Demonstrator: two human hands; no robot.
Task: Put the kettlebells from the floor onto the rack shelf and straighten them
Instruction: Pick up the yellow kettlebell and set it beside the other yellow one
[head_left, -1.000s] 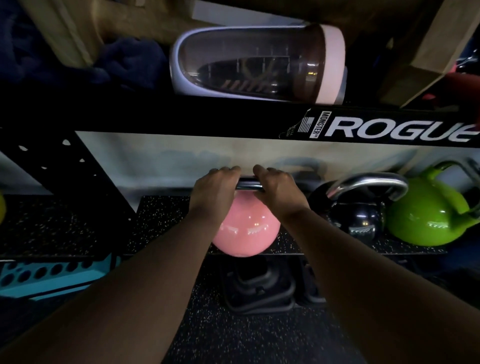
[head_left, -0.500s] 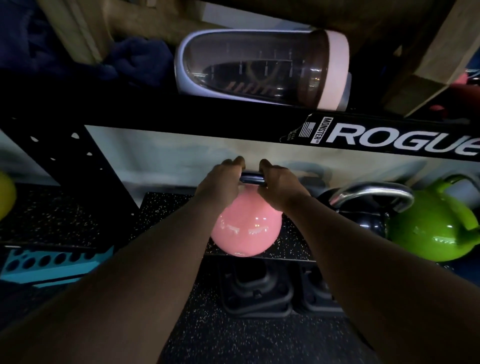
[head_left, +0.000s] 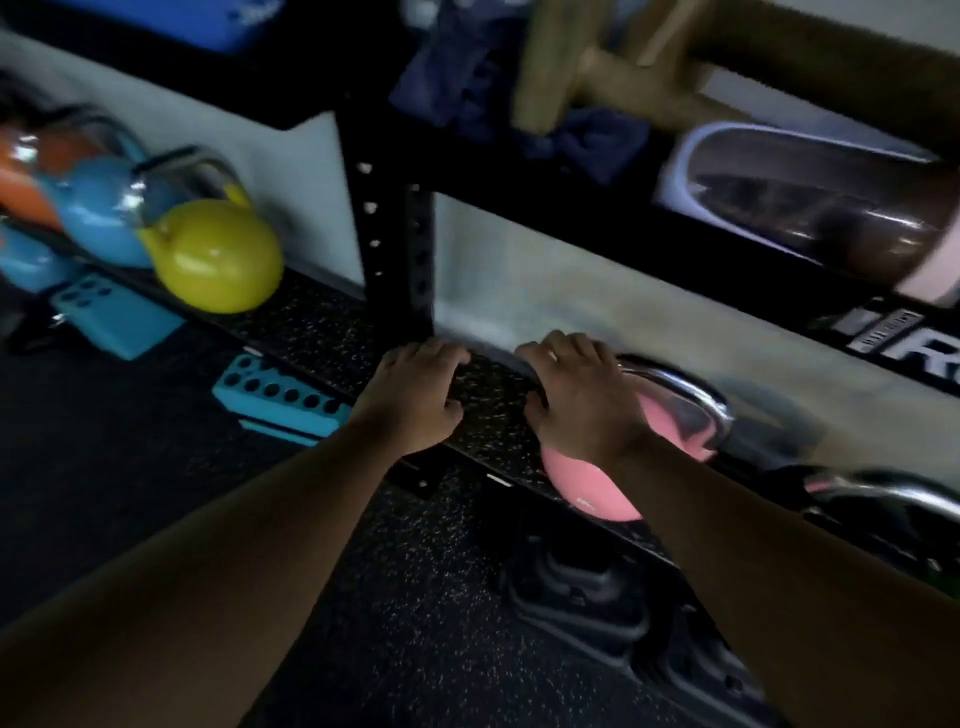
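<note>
A pink kettlebell (head_left: 587, 488) with a chrome handle (head_left: 691, 395) stands on the black speckled rack shelf (head_left: 488, 405), close to its front edge. My right hand (head_left: 576, 400) lies over the left end of that handle with the fingers curled around it. My left hand (head_left: 415, 400) hovers over bare shelf to the left, fingers loosely apart and holding nothing. At the right edge sits a black kettlebell with a chrome handle (head_left: 883, 499). On the shelf section left of the upright stand a yellow kettlebell (head_left: 218, 260), a blue kettlebell (head_left: 104, 218) and an orange kettlebell (head_left: 21, 176).
A black rack upright (head_left: 395, 234) rises just behind my left hand. Teal perforated blocks (head_left: 280, 410) lie on the floor at left. Dark weights (head_left: 576, 592) sit on the floor under the shelf. A shaker bottle (head_left: 810, 208) lies on the shelf above.
My left hand has let go of the pink kettlebell's handle and moved left. The view has swung left, bringing the yellow, blue and orange kettlebells into sight.
</note>
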